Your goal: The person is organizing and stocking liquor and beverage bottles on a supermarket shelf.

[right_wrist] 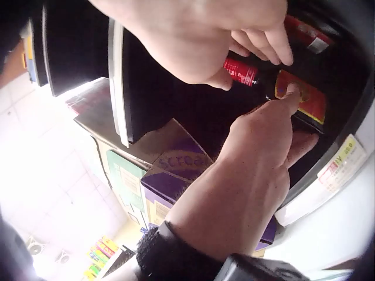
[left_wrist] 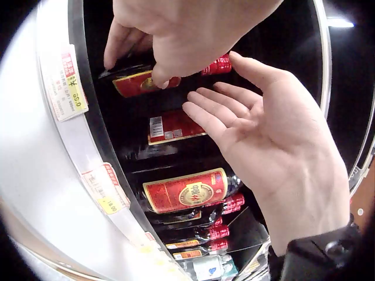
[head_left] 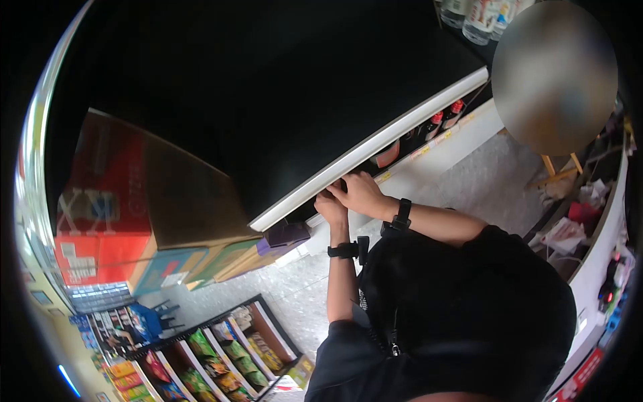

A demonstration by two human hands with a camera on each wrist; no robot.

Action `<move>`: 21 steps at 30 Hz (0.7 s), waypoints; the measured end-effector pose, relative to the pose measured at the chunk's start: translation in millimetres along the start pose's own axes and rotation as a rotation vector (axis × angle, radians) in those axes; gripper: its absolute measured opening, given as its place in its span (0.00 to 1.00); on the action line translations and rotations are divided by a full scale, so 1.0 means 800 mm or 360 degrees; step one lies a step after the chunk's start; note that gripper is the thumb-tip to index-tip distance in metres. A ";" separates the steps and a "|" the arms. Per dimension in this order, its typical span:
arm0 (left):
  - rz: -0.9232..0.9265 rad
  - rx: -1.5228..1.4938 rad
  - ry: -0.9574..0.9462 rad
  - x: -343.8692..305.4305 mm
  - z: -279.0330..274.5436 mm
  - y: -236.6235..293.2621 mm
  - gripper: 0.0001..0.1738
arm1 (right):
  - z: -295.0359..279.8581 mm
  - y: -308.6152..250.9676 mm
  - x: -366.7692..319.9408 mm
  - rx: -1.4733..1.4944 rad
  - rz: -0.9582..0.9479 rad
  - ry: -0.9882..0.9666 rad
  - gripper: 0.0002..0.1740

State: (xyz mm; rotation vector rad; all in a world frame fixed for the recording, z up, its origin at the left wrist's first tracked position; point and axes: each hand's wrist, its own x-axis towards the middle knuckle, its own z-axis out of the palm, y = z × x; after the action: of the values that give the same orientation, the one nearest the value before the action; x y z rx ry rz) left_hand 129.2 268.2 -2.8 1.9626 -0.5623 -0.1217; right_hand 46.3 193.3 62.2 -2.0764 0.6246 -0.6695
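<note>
In the left wrist view, my left hand [left_wrist: 187,35] grips a dark liquor bottle [left_wrist: 137,85] by its red and gold label. Its thumb lies on the label, with fingers behind the bottle. The right wrist view shows the same left hand [right_wrist: 258,134] on the bottle, whose red cap [right_wrist: 241,71] points toward my other hand. My right hand [left_wrist: 287,134] is close to that cap, palm bare and fingers loosely bent, holding nothing. From the head view, both the left hand [head_left: 331,208] and right hand [head_left: 365,191] are together just below the white shelf edge [head_left: 375,147].
More dark bottles with red labels [left_wrist: 186,190] stand in the shelf beside the held one. Price tags [left_wrist: 105,187] line the rail. A purple box [head_left: 284,238] and stacked cartons [head_left: 161,201] stand left. A snack rack [head_left: 221,352] is behind them. Water bottles [head_left: 479,23] stand at upper right.
</note>
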 end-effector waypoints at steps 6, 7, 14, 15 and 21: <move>-0.0151 -0.0423 0.0026 0.012 0.022 -0.030 0.17 | -0.016 0.001 -0.007 -0.0156 0.0154 -0.0330 0.22; -0.0142 -0.0424 0.0000 0.012 0.025 -0.027 0.17 | -0.016 0.006 -0.004 -0.0096 0.0247 -0.0451 0.26; -0.0252 -0.1053 -0.0421 0.021 0.047 -0.069 0.22 | -0.008 0.028 -0.013 -0.0086 0.0220 -0.0350 0.35; -0.0254 -0.0994 -0.0418 0.016 0.039 -0.064 0.21 | -0.010 0.030 -0.013 -0.0094 0.0217 -0.0359 0.36; -0.0230 -0.0695 -0.0439 0.008 0.010 -0.014 0.15 | -0.007 0.050 -0.013 -0.0125 0.0200 -0.0274 0.41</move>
State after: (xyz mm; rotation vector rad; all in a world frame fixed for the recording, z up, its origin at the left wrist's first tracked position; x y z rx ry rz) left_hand 136.1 262.6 -15.4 1.5649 -0.5193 -0.5659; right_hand 27.8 176.0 29.6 -2.1198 0.6852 -0.3957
